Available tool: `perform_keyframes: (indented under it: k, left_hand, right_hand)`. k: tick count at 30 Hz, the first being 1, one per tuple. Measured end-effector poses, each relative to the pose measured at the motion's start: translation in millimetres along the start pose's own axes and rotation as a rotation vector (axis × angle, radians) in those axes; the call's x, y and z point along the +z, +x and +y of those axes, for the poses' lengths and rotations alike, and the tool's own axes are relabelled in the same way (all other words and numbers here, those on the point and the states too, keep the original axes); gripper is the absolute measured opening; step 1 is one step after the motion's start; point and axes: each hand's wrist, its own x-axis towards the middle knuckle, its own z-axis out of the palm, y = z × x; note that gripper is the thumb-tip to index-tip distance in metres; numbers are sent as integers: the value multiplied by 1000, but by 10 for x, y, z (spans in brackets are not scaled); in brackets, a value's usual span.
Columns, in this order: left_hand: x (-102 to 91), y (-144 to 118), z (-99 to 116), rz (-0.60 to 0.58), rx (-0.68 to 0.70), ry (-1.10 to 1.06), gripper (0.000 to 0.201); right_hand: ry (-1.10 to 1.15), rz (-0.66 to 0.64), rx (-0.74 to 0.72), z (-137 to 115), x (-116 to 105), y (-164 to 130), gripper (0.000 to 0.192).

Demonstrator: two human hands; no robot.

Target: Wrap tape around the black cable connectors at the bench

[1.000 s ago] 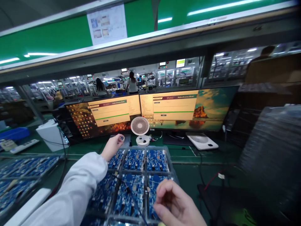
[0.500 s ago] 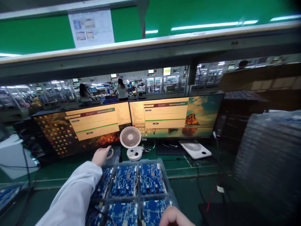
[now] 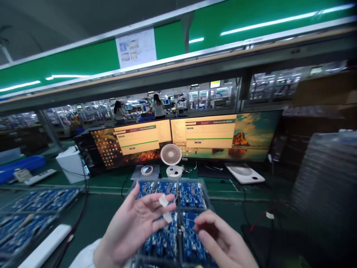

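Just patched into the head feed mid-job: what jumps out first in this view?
Front and centre, the left hand is spread open with small pale strips, probably tape, stuck to its fingertips, and the right hand is beside it. Both hang over a clear tray of blue circuit boards. Behind, two wide monitors glow with tan windows, a small white fan between them.

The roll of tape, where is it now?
In the head view, the roll of tape lies flat at centre-left, beyond the tray of blue boards, left of the small white fan.
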Motion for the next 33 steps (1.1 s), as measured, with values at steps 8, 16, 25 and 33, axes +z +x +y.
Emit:
perform_keyframes:
  k: [8, 16, 25, 33]
  left_hand:
    - [302, -370, -387, 61, 202, 206, 69]
    - [333, -517, -600, 68, 291, 440, 62]
    - [313, -746, -528, 244, 298, 1205, 27]
    - [-149, -889, -405, 591, 563, 1005, 29]
  right_hand:
    - [44, -69, 3, -265, 134, -100, 23]
    - [316, -159, 78, -332, 267, -161, 26]
    - [461, -242, 69, -294, 276, -156, 27]
    - [154, -5, -96, -425, -19, -304, 23]
